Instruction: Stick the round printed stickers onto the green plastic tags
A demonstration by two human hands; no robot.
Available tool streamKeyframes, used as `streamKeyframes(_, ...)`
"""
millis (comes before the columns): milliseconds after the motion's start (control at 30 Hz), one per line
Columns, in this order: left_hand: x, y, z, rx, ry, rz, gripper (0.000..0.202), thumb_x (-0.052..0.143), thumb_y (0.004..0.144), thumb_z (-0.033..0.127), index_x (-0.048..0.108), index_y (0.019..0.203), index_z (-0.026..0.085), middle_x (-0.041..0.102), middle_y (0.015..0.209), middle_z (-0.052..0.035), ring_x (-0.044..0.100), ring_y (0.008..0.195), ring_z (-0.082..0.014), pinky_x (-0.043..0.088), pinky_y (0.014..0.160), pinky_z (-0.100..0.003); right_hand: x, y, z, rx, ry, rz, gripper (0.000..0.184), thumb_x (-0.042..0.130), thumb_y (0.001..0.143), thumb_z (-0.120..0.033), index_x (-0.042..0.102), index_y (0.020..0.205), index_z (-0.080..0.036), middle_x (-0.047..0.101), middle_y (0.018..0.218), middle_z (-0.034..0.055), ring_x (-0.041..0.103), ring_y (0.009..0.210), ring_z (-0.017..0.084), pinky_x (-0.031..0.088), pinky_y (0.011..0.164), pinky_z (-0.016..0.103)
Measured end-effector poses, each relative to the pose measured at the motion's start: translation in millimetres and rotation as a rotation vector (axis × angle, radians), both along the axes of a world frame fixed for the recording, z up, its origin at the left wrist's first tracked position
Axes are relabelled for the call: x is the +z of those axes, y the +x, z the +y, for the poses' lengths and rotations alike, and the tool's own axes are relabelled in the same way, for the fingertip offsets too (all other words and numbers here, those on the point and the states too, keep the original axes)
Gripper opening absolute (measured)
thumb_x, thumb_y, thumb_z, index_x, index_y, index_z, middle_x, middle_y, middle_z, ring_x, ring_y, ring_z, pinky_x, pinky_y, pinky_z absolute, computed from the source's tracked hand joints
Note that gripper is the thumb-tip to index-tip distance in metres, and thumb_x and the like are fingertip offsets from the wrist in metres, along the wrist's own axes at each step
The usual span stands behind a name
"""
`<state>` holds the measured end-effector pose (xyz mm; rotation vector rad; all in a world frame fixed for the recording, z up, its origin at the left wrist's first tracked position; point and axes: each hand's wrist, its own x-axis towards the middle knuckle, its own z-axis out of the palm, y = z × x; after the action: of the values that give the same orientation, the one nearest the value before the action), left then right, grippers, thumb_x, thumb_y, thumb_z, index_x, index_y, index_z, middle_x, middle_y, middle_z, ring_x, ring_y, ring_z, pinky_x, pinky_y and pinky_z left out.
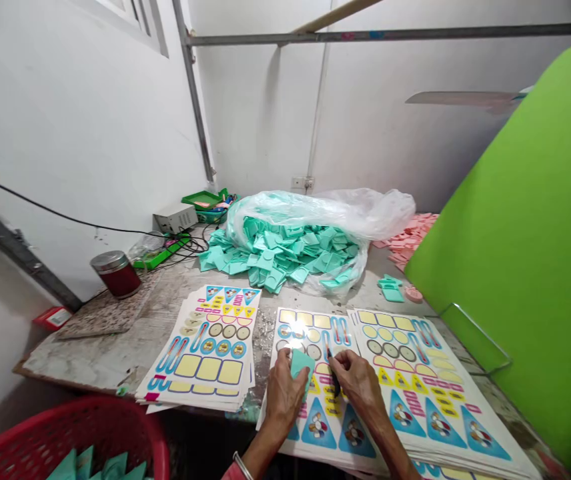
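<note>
My left hand point(284, 393) is closed round a small teal plastic piece point(301, 363), held just above a sticker sheet point(310, 333). My right hand point(358, 380) pinches a thin dark tool point(334, 381) whose tip touches the same sheet next to the teal piece. The sheet carries yellow rectangles, round and triangular stickers. A second stack of sticker sheets point(205, 347) lies to the left, a third stack point(415, 367) to the right.
A clear bag spilling teal plastic pieces point(290, 250) sits behind the sheets, with pink pieces point(408, 237) at the back right. A red basket point(65, 433) holds teal pieces at the lower left. A red tin point(115, 273), a grey box point(175, 217) and a green board point(530, 253) surround the bench.
</note>
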<state>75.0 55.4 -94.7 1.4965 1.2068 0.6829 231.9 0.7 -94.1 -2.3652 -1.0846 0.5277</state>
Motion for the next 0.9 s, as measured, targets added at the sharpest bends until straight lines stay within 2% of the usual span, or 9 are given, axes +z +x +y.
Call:
streamKeyframes(67, -5.8, -1.7, -2.9, -0.022, 0.069, 0.052, 0.048, 0.053, 0.079, 0.029, 0.051, 0.123, 0.010, 0.062, 0.122, -0.0220, 0.054, 0.119, -0.0362, 0.037, 0.104, -0.050, 0.0, -0.7, -3.6, 0.002, -0.006, -0.037, 0.024, 0.047, 0.086, -0.042, 0.060, 0.079, -0.023, 0.071, 0.079, 0.0006, 0.065, 0.076, 0.018, 0.036, 0.062, 0.025)
streamKeyframes(167, -13.0, -6.9, -7.4, -0.052, 0.163, 0.091, 0.049, 0.049, 0.082, 0.030, 0.052, 0.128, 0.013, 0.053, 0.135, -0.0191, 0.043, 0.131, -0.0342, 0.029, 0.112, -0.048, 2.2, -5.4, -11.0, -0.003, -0.038, -0.108, 0.022, 0.050, 0.086, -0.043, 0.058, 0.085, -0.023, 0.070, 0.081, 0.0022, 0.066, 0.079, 0.020, 0.034, 0.061, 0.025)
streamKeyframes(333, -9.9, -9.7, -13.5, -0.103, 0.397, 0.266, 0.045, 0.044, 0.085, 0.025, 0.056, 0.125, 0.011, 0.059, 0.125, -0.0194, 0.051, 0.120, -0.0329, 0.039, 0.105, -0.046, 8.9, -17.2, -16.0, -0.002, -0.113, -0.183, 0.018, 0.050, 0.088, -0.038, 0.055, 0.086, -0.021, 0.071, 0.090, 0.0079, 0.067, 0.085, 0.024, 0.033, 0.062, 0.027)
streamKeyframes(467, -1.9, -14.3, -12.3, -0.088, 0.417, 0.392, 0.041, 0.046, 0.084, 0.027, 0.061, 0.119, 0.010, 0.062, 0.117, -0.0187, 0.055, 0.112, -0.0333, 0.045, 0.096, -0.045, 13.3, -19.0, -22.6, -0.003, -0.116, -0.160, 0.024, 0.046, 0.090, -0.045, 0.055, 0.092, -0.022, 0.072, 0.086, 0.0070, 0.067, 0.084, 0.025, 0.035, 0.062, 0.028)
streamKeyframes(567, 0.4, -32.5, -6.7, -0.047, 0.404, 0.360, 0.040, 0.044, 0.087, 0.032, 0.061, 0.116, 0.013, 0.064, 0.114, -0.0167, 0.057, 0.111, -0.0322, 0.046, 0.096, -0.046, 12.0, -6.8, -48.2, -0.080, -0.048, -0.098, 0.028, 0.041, 0.089, -0.050, 0.055, 0.091, -0.025, 0.071, 0.082, 0.0046, 0.067, 0.080, 0.023, 0.038, 0.062, 0.028)
streamKeyframes(667, 5.7, -57.9, -4.4, 0.002, 0.336, 0.204, 0.041, 0.045, 0.087, 0.043, 0.061, 0.114, 0.016, 0.064, 0.116, -0.0149, 0.061, 0.106, -0.0296, 0.051, 0.092, -0.044, 3.3, 19.0, -94.7, -0.248, 0.020, 0.001, 0.035, 0.039, 0.084, -0.058, 0.056, 0.082, -0.027, 0.070, 0.079, 0.0040, 0.067, 0.074, 0.023, 0.042, 0.061, 0.030)
streamKeyframes(767, 15.0, -69.4, -17.6, -0.007, 0.171, 0.079, 0.046, 0.052, 0.083, 0.054, 0.063, 0.110, 0.019, 0.066, 0.116, -0.0118, 0.065, 0.097, -0.0273, 0.055, 0.083, -0.038, -10.9, 46.2, -147.2, -0.570, 0.128, 0.100, 0.049, 0.048, 0.071, -0.071, 0.056, 0.090, -0.026, 0.070, 0.084, 0.0071, 0.066, 0.076, 0.025, 0.048, 0.063, 0.033)
streamKeyframes(833, 18.1, -61.3, -38.1, -0.104, -0.027, -0.006, 0.049, 0.057, 0.079, 0.059, 0.066, 0.106, 0.019, 0.070, 0.109, -0.0100, 0.067, 0.091, -0.0257, 0.056, 0.079, -0.033, -21.7, 56.8, -173.8, -0.822, 0.280, 0.220, 0.068, 0.061, 0.054, -0.075, 0.052, 0.096, -0.022, 0.067, 0.090, 0.0104, 0.065, 0.079, 0.026, 0.052, 0.064, 0.035)
streamKeyframes(900, 15.6, -40.5, -63.6, -0.256, -0.213, -0.105, 0.050, 0.058, 0.079, 0.061, 0.067, 0.104, 0.018, 0.072, 0.100, -0.0094, 0.068, 0.082, -0.0228, 0.056, 0.074, -0.030, -32.3, 59.4, -188.6, -0.969, 0.448, 0.498, 0.080, 0.072, 0.041, -0.071, 0.051, 0.097, -0.019, 0.065, 0.091, 0.0115, 0.066, 0.081, 0.027, 0.055, 0.066, 0.035)
